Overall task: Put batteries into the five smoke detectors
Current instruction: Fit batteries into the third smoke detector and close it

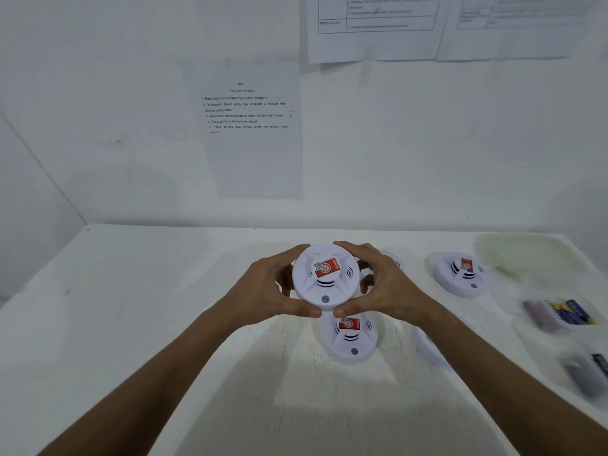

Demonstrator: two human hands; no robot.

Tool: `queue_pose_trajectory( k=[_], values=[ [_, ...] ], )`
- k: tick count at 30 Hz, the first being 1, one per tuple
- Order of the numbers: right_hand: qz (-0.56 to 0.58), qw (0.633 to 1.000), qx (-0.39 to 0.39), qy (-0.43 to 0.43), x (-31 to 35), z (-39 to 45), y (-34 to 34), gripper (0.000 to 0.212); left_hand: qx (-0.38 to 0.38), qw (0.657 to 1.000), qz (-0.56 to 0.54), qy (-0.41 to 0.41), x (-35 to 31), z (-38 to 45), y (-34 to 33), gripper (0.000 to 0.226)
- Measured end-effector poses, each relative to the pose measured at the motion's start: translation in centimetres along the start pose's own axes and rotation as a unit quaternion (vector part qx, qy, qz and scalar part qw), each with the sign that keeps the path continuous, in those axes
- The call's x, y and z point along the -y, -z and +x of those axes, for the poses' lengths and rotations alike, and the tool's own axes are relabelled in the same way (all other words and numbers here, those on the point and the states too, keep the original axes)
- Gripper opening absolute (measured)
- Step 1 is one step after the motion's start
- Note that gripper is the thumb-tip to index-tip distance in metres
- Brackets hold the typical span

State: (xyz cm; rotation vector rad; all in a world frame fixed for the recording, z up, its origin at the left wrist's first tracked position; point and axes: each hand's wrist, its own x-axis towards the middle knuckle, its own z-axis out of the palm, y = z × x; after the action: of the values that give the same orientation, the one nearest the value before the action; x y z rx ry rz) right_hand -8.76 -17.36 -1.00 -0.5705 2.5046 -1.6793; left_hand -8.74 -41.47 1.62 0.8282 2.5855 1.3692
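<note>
both hands hold one white smoke detector point(324, 278) above the white table point(131, 324), near the middle of the view. the left hand point(263, 291) grips its rim from 9 o'clock and the right hand point(385, 287) from 3 o'clock; the fingers of each curl over the far edge and the two thumbs press on the near edge at 6 o'clock, almost touching each other. the red label of the held detector faces up. a second detector point(350, 339) lies on the table just below the held one, at 6 o'clock from it. a third detector point(460, 273) lies at 3 o'clock, well apart from the right hand. two more detectors are partly hidden: one behind the right hand point(393, 260) and one under the right forearm point(427, 347). at the right edge of the table, at 4 o'clock, a clear tray point(539, 327) holds batteries point(566, 312), blurred. a pale lid point(523, 255) lies at 2 o'clock near the back wall. an instruction sheet point(246, 126) hangs on the wall at 12 o'clock. the left half of the table, from 7 to 10 o'clock, is bare up to the corner of the wall.
</note>
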Motion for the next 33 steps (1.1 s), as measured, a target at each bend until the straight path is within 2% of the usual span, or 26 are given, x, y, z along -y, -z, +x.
queue_pose_trajectory(
  k=[9,20,33],
  values=[
    [-0.024,1.000,-0.003,-0.013,-0.4,0.2,-0.2,0.096,0.022,0.997,-0.072,0.017,0.9,0.2,-0.2,0.085],
    [-0.031,0.999,0.002,-0.013,-0.8,0.8,-0.2,0.097,0.019,0.998,-0.058,0.016,1.6,0.7,0.0,0.087],
    [-0.029,1.000,0.007,-0.007,-1.2,1.4,-0.1,0.097,0.022,0.994,-0.100,0.028,2.4,1.2,0.0,0.085]
  ],
)
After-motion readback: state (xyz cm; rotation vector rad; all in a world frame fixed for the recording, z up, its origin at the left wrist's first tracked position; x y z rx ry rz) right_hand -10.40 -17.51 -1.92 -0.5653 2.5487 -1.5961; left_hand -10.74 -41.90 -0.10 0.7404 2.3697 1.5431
